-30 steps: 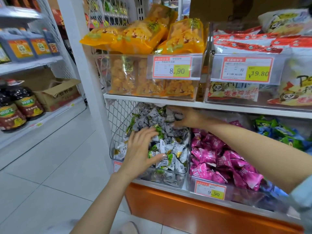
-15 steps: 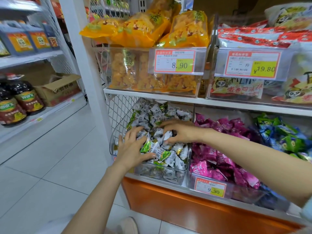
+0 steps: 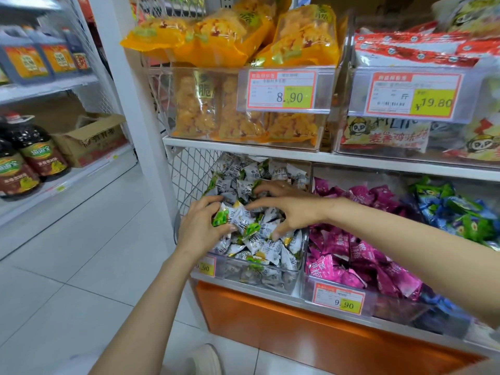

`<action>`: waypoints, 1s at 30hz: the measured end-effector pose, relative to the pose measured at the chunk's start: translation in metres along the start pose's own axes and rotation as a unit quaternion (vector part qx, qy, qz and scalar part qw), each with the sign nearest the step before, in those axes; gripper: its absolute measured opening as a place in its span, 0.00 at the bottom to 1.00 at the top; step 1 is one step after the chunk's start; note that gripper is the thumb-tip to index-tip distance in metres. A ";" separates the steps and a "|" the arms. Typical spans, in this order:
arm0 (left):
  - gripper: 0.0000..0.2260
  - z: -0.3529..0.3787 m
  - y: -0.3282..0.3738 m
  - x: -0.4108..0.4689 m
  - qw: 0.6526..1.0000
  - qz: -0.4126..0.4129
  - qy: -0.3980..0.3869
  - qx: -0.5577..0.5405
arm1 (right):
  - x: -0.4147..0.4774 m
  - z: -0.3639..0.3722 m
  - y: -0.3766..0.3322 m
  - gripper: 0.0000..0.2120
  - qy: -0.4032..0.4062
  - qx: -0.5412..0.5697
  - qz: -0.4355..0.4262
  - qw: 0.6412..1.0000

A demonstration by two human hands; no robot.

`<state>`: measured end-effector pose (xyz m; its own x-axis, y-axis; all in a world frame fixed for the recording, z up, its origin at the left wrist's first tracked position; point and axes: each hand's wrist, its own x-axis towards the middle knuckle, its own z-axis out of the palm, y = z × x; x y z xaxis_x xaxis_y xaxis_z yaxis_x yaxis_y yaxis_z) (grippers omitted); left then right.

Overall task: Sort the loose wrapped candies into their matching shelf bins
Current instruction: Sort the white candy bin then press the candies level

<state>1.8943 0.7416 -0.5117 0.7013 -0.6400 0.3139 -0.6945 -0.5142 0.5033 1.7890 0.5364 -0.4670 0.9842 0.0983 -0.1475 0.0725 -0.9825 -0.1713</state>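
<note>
A clear shelf bin [image 3: 270,277] on the lower shelf is heaped with white-and-green wrapped candies [image 3: 259,171]. Both my hands are in this heap. My left hand [image 3: 198,228] is at the bin's left front, with fingers and thumb curled round a few of these candies, a green-ended one [image 3: 221,216] showing between them. My right hand [image 3: 293,209] reaches in from the right, its fingers and thumb clawed round a clump of candies at the middle of the heap. Alongside on the right are magenta candies [image 3: 349,261] in their own bin, then blue-and-green candies [image 3: 457,212].
The shelf above carries yellow snack bags [image 3: 224,33] and red-and-white packets [image 3: 411,50] behind price tags. A white upright post [image 3: 130,104] and wire mesh bound the bin's left side. Dark bottles [image 3: 29,163] and a cardboard box [image 3: 92,139] stand on the far-left shelving. An orange panel [image 3: 284,326] runs below.
My right hand has come forward from the back of the white-and-green heap to its middle. My left hand has slid slightly left and closed on candies; the two hands now nearly meet.
</note>
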 end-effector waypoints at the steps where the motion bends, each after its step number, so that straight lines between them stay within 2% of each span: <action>1: 0.24 0.000 0.001 0.001 1.000 -0.006 0.002 0.003 | 0.002 0.000 -0.001 0.40 -0.033 -0.015 0.016 0.999; 3: 0.26 0.000 0.003 0.003 1.000 -0.018 0.005 0.005 | 0.009 0.002 -0.001 0.43 -0.071 -0.020 0.049 0.996; 7: 0.26 0.003 0.009 0.005 0.999 -0.039 0.027 0.006 | 0.021 0.003 -0.002 0.44 -0.096 0.055 0.077 0.991; 12: 0.27 0.009 0.016 0.009 0.995 -0.080 0.061 0.000 | 0.021 0.005 -0.008 0.39 -0.021 -0.102 0.082 0.991; 19: 0.26 0.011 0.016 0.014 0.993 -0.102 0.065 -0.013 | 0.022 0.001 -0.004 0.28 0.023 -0.090 0.048 0.995; 21: 0.26 0.011 0.015 0.015 0.992 -0.106 0.070 -0.024 | 0.022 0.002 -0.001 0.30 0.012 -0.087 0.049 0.995; 25: 0.25 0.010 0.011 0.017 0.989 -0.118 0.076 -0.053 | 0.025 0.004 0.001 0.41 -0.026 -0.117 0.067 0.991; 30: 0.22 0.007 0.010 0.019 0.983 -0.134 0.081 -0.095 | 0.030 0.007 -0.001 0.41 -0.018 -0.107 0.092 0.990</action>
<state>1.8997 0.7211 -0.5063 0.8822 -0.3892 0.2650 -0.4491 -0.5265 0.7219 1.8178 0.5419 -0.4777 0.9775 -0.0843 -0.1932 -0.0715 -0.9948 0.0724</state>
